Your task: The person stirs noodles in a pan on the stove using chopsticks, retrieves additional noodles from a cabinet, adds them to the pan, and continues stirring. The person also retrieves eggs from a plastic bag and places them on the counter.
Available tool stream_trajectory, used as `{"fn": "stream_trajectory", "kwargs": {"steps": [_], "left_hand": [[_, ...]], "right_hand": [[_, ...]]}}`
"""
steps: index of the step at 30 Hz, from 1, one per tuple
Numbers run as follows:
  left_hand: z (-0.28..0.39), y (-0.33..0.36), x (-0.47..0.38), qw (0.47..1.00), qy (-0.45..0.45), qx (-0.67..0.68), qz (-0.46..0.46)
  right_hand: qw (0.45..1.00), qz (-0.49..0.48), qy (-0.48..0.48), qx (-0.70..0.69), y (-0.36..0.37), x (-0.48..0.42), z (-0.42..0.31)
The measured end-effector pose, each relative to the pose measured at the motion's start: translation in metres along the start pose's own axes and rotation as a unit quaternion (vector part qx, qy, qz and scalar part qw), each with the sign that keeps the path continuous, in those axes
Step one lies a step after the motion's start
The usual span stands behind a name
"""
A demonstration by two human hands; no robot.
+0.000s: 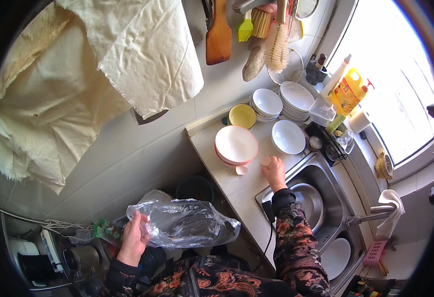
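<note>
My left hand (134,235) grips the edge of a clear plastic bag (189,222), which hangs spread out before my body. On the counter, my right hand (275,171) has its fingers on an eggshell piece (266,161). Another eggshell piece (241,170) lies to its left, beside the stacked white bowls with red rims (236,144). A white bowl (288,136) stands just beyond my right hand. What the bag holds, if anything, is hard to tell through its glare.
A steel double sink (328,193) lies right of my arm, with a metal basin (309,208) and a white plate (336,258) inside. Stacked plates (296,102) and a yellow bowl (242,116) stand at the back. Brushes and a wooden spatula (219,41) hang above; cloth (139,55) hangs upper left.
</note>
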State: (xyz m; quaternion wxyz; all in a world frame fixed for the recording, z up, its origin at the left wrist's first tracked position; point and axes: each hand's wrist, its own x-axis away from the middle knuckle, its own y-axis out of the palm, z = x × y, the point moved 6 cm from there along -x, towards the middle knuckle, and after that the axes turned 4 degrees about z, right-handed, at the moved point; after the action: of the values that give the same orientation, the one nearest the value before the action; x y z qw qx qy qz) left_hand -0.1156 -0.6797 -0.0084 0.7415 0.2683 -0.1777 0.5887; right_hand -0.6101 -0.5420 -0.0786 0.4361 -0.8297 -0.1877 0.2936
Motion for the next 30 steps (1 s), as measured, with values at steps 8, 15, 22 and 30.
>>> {"fn": "stream_trajectory", "kwargs": {"steps": [8,15,22,30], "left_hand": [[-0.017,0.02,-0.008,0.999,-0.023,0.029,-0.025],[-0.021,0.055,0.002,0.996,-0.059,0.014,-0.065],[-0.013,0.059,0.015,0.984,-0.07,0.034,-0.162],[-0.007,0.043,0.023,0.989,-0.064,0.036,-0.132]], "right_hand": [[0.892,-0.198,0.039,-0.404,-0.056,0.067,-0.096],[0.834,-0.406,-0.078,-0.367,-0.022,0.165,-0.2],[0.871,-0.252,-0.086,-0.412,-0.055,0.134,-0.189],[0.997,-0.043,0.015,-0.064,0.002,0.052,-0.076]]}}
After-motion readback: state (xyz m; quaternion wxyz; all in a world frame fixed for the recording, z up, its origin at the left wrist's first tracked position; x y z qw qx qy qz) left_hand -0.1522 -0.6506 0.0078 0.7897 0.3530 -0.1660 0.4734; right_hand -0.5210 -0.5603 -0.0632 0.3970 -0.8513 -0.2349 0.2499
